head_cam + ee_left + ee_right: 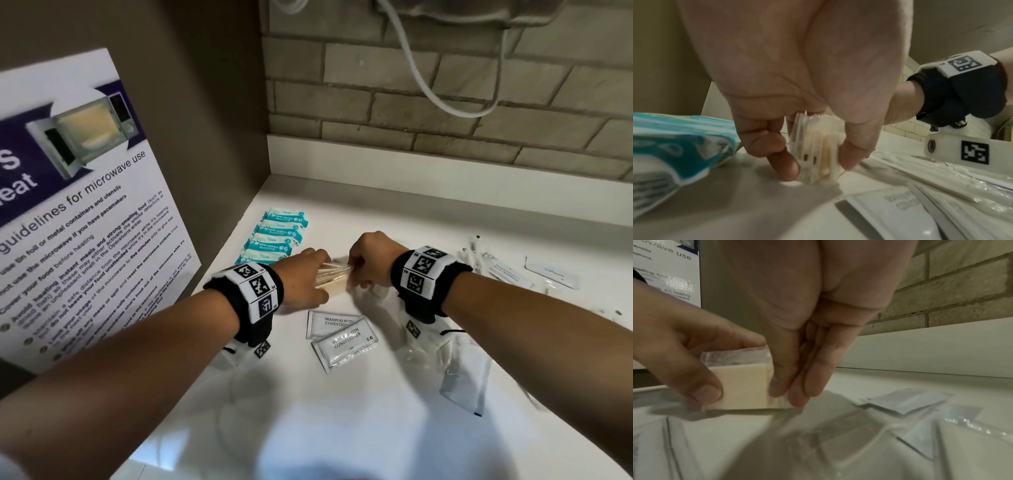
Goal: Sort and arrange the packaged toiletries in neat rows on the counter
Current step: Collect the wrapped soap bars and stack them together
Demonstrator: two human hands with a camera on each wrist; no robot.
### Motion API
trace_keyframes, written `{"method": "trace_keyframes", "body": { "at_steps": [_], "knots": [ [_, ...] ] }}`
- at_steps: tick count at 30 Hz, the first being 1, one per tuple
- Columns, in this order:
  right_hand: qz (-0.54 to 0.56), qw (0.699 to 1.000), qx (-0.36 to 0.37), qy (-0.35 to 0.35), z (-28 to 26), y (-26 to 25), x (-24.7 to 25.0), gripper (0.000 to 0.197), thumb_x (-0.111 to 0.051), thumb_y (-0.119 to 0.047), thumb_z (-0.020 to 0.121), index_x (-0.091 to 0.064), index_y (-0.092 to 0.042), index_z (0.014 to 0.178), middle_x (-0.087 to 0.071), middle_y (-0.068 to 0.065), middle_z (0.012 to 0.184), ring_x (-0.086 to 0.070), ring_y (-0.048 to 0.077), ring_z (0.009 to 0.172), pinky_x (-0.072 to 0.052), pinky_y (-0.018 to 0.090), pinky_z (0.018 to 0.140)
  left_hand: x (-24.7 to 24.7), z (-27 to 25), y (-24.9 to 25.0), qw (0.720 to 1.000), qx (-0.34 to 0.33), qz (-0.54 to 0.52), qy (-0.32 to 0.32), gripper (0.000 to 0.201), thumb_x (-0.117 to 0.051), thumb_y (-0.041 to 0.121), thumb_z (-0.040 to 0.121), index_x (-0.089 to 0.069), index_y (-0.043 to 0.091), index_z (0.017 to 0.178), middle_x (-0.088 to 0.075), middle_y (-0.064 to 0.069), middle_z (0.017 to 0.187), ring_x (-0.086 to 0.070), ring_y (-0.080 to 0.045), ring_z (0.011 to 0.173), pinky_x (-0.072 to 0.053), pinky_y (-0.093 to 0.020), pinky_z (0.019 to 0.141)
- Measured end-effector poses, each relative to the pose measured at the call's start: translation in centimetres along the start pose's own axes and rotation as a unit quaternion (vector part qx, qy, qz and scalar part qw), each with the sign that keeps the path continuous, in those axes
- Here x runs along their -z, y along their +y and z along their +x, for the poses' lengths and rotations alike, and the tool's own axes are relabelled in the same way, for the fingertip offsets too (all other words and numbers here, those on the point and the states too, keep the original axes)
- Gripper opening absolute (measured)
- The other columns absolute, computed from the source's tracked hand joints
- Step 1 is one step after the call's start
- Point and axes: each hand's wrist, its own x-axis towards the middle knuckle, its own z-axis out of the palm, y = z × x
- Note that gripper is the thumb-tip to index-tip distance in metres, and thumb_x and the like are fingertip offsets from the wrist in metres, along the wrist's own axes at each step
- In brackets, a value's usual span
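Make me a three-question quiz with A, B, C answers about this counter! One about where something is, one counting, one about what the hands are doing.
1. Where is the row of mini wipes packs?
A) beside the left wall
B) far right
C) on the floor

2. How many shampoo sachets lie just in front of the hands?
A) none
B) two
C) six

3. The cream bundle of packets is:
A) lying alone
B) held by one hand
C) gripped by both hands

Answers:
1 A, the teal packs line the wall side.
2 B, two overlap there.
3 C, the left hand and right hand pinch its ends.
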Motion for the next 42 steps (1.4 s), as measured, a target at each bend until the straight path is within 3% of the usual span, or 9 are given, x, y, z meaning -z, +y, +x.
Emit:
{"method": "trace_keyframes", "body": {
  "at_steps": [5, 12, 17, 23, 26, 28, 30, 35, 42],
  "knots": [
    [0.011, 1.0, 0.002, 0.01, 0.4, 0.3, 0.7, 0.005, -0.074, -0.003, 0.076, -0.072, -0.008, 0.079, -0.076, 0.01, 0.076, -0.073, 0.023, 0.068, -0.061, 0.032, 0.07, 0.3, 0.2, 0.1, 0.999, -0.004, -0.029, 0.013, 0.067, -0.067, 0.035, 0.081, -0.035, 0.021, 0.139, -0.043, 0.001, 0.128, -0.054, -0.019, 0.109, -0.046, -0.032, 0.092],
    [-0.011, 1.0, 0.008, 0.013, 0.6, 0.1, 1.3, 0.016, -0.073, -0.004, 0.077, -0.064, -0.015, 0.069, -0.071, 0.006, 0.072, -0.067, 0.016, 0.058, -0.059, 0.03, 0.068, 0.7, 0.3, 0.1, 0.998, -0.019, -0.047, 0.029, 0.071, -0.07, 0.039, 0.08, -0.035, 0.025, 0.14, -0.042, 0.005, 0.128, -0.048, -0.013, 0.105, -0.038, -0.024, 0.085],
    [-0.008, 1.0, 0.016, 0.01, 0.7, 0.2, 1.1, 0.007, -0.071, -0.008, 0.077, -0.065, -0.012, 0.077, -0.067, 0.003, 0.067, -0.063, 0.015, 0.059, -0.049, 0.022, 0.06, 0.9, 0.5, -0.2, 0.999, -0.015, -0.021, 0.043, 0.051, -0.068, 0.032, 0.082, -0.048, 0.022, 0.127, -0.05, 0.002, 0.117, -0.051, -0.015, 0.098, -0.036, -0.023, 0.078],
    [-0.021, 1.0, 0.016, -0.01, 0.8, 0.4, 0.3, 0.016, -0.075, -0.013, 0.075, -0.06, -0.019, 0.075, -0.067, 0.001, 0.073, -0.061, 0.013, 0.06, -0.044, 0.02, 0.056, 0.6, 0.7, -0.6, 0.999, -0.009, -0.006, 0.033, 0.032, -0.065, 0.025, 0.083, -0.058, 0.024, 0.114, -0.06, 0.001, 0.104, -0.058, -0.018, 0.09, -0.049, -0.028, 0.075],
    [-0.063, 0.998, 0.003, -0.018, 0.7, 0.3, -0.1, 0.032, -0.079, -0.024, 0.071, -0.063, -0.018, 0.099, -0.063, 0.0, 0.09, -0.056, 0.017, 0.079, -0.042, 0.023, 0.064, 0.5, 0.8, -0.7, 1.0, -0.005, -0.009, 0.025, 0.028, -0.062, 0.02, 0.084, -0.06, 0.026, 0.112, -0.064, 0.001, 0.098, -0.062, -0.018, 0.086, -0.056, -0.034, 0.076],
    [-0.053, 0.998, 0.001, -0.039, 0.7, 0.2, -0.1, 0.061, -0.083, -0.035, 0.066, -0.056, -0.021, 0.119, -0.061, -0.002, 0.107, -0.056, 0.018, 0.093, -0.045, 0.027, 0.077, 0.6, 0.9, -0.7, 1.0, -0.007, 0.001, 0.019, 0.031, -0.061, 0.02, 0.085, -0.058, 0.025, 0.116, -0.063, 0.002, 0.101, -0.061, -0.018, 0.089, -0.053, -0.03, 0.075],
    [-0.049, 0.997, 0.009, -0.057, 0.6, -0.2, -0.2, 0.071, -0.084, -0.041, 0.065, -0.051, -0.024, 0.125, -0.06, -0.003, 0.113, -0.057, 0.019, 0.102, -0.045, 0.028, 0.082, 0.7, 1.0, -0.5, 1.0, -0.01, 0.017, 0.011, 0.034, -0.059, 0.02, 0.086, -0.054, 0.025, 0.12, -0.06, 0.003, 0.103, -0.058, -0.018, 0.091, -0.046, -0.027, 0.074],
    [-0.08, 0.996, 0.021, -0.036, 0.8, -1.0, -1.0, 0.033, -0.073, -0.026, 0.075, -0.064, -0.018, 0.105, -0.061, -0.001, 0.087, -0.057, 0.02, 0.083, -0.042, 0.028, 0.07, 0.4, 1.2, -0.5, 0.999, -0.005, 0.049, -0.015, 0.036, -0.055, 0.023, 0.087, -0.048, 0.018, 0.122, -0.049, -0.004, 0.111, -0.055, -0.024, 0.096, -0.048, -0.036, 0.083],
    [-0.087, 0.995, 0.038, -0.022, 0.9, -1.0, -1.2, 0.026, -0.073, -0.024, 0.073, -0.063, -0.022, 0.097, -0.059, -0.003, 0.082, -0.055, 0.02, 0.079, -0.04, 0.027, 0.068, 0.5, 1.2, -0.7, 0.998, -0.001, 0.049, -0.026, 0.052, -0.062, 0.028, 0.082, -0.043, 0.018, 0.129, -0.042, -0.002, 0.113, -0.054, -0.023, 0.096, -0.048, -0.039, 0.088]
  ]
}}
